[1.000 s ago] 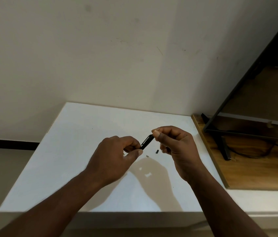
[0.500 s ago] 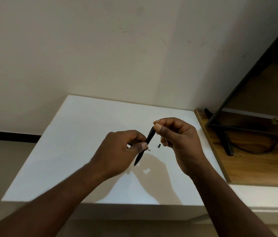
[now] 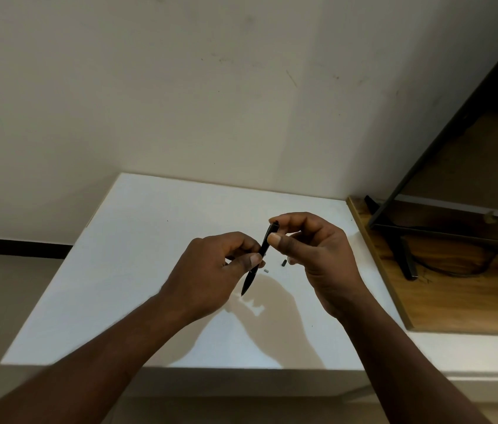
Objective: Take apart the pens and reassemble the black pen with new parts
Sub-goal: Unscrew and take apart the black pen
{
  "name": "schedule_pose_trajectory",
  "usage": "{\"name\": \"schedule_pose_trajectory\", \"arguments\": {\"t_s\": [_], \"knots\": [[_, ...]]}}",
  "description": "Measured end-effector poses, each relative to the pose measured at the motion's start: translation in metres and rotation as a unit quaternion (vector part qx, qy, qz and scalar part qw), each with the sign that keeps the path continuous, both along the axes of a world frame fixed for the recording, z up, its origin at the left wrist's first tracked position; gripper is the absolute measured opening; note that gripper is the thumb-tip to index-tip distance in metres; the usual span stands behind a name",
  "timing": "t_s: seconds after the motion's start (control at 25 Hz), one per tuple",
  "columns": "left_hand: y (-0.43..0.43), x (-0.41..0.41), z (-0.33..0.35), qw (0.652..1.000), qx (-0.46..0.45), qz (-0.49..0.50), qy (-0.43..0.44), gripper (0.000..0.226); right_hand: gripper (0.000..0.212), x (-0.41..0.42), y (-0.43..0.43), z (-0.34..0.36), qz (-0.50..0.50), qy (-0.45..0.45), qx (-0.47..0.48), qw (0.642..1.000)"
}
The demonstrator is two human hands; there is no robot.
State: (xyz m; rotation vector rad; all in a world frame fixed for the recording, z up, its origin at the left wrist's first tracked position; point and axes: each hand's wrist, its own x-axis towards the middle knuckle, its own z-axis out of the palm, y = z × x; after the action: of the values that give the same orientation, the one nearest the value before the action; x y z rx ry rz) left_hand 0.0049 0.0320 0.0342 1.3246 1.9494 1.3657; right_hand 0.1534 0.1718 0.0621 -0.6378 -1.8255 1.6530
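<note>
A flat white rectangular tabletop fills the middle of the head view, set against a plain off-white wall. Above it, the left hand is closed in a pinch, thumb and curled fingers clamped on the lower half of a slim black plastic pen. The pen stands steeply tilted, its pointed tip poking out below the left grip and aimed down at the tabletop, clear of the surface. Its blunt upper end rises to the right of the left grip and into the right hand, which is also closed around it: the thumb presses on the barrel just above the left fingers, while the forefinger curls over the top end.

Below and between the two grips, on the tabletop, lie two tiny loose parts: a small white piece just right of the pen's lower half, and a short dark cylindrical piece beside the heel of the right thumb. Further right, a brown wooden board adjoins the tabletop and carries a black metal frame.
</note>
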Motion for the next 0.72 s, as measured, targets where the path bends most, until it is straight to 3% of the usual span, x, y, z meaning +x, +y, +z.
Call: {"name": "schedule_pose_trajectory", "arguments": {"t_s": [0.48,0.72], "knots": [[0.0010,-0.0007,-0.0016,1.000,-0.003,0.003,-0.006,0.011,0.032,-0.0012,-0.0056,0.0029,0.001,0.043,0.028,0.999],[0.0027,-0.0023,-0.0067,0.999,-0.033,0.023,-0.004,0.016,0.027,-0.0020,-0.0025,-0.0001,-0.040,0.019,0.038,0.998]]}}
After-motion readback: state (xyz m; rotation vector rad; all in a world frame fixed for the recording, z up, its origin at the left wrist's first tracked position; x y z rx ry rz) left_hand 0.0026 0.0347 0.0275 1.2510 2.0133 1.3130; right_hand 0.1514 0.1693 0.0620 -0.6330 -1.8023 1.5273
